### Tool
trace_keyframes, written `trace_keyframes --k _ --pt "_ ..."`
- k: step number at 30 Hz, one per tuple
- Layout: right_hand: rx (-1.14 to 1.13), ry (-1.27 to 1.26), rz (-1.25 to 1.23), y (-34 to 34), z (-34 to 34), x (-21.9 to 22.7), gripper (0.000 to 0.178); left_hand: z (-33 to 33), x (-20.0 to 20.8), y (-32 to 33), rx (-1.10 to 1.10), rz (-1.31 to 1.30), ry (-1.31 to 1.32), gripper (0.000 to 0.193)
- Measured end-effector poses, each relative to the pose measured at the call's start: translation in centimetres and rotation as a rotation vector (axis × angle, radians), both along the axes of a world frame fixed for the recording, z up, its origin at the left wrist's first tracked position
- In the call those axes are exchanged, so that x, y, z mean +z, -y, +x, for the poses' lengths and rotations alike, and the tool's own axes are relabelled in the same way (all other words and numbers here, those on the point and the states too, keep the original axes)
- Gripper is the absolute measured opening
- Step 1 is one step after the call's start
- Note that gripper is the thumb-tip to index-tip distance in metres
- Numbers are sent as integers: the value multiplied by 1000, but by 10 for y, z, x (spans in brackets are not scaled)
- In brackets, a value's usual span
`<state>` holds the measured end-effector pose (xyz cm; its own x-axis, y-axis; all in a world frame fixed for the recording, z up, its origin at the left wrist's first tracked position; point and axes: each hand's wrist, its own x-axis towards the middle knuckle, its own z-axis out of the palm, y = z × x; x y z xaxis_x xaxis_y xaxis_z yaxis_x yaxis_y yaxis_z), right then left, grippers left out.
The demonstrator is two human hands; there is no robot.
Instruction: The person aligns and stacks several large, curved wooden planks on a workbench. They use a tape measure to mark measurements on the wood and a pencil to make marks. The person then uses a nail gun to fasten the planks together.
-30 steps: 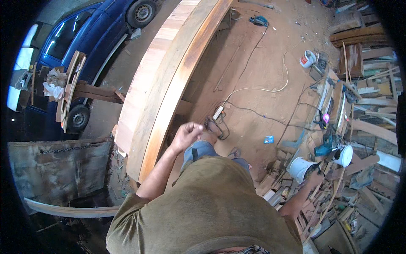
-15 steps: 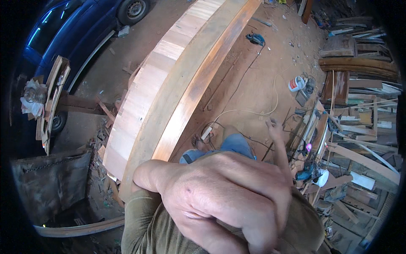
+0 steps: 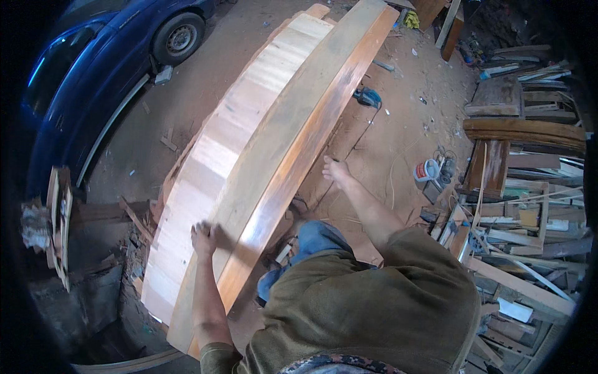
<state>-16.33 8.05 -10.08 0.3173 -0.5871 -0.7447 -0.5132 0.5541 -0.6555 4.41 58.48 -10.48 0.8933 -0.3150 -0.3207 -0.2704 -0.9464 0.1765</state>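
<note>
A blue car [image 3: 115, 47] stands far left. A long wooden panel [image 3: 254, 161] slants from near left to far centre. A white bucket [image 3: 426, 170] stands right. The left hand [image 3: 204, 238] is over the panel, the right hand [image 3: 337, 171] beside its right edge; both hands' fingers look bent, grip unclear.

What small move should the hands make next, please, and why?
Perhaps bring the right hand to the near edge of the long wooden piece: this hand appears beside that edge, seemingly apart from it, while the left hand is over the wood, though contact is unclear.
</note>
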Motion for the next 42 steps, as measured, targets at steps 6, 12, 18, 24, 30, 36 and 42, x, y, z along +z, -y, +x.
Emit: trace_keyframes --k 6,12,18,24,30,36,42 --pt "-68 -43 -36 50 83 -20 62 -5 13 12 64 -34 -91 75" --pt "-76 -126 -117 48 94 -12 64 14 32 29 131 71 -176 77" --pt "-142 -65 71 52 85 39 76 -21 32 -3 173 -461 -594 57" --pt "-292 85 264 58 119 50 100 -62 124 -5 344 -541 18 52" --pt "-230 369 281 57 177 78 101 -50 235 39 328 -505 300 44" --pt "-21 313 249 68 191 86 92 -40 252 48 168 -400 578 53" --pt "171 139 -952 100 186 103 80 -67 212 49 169 -354 638 49"
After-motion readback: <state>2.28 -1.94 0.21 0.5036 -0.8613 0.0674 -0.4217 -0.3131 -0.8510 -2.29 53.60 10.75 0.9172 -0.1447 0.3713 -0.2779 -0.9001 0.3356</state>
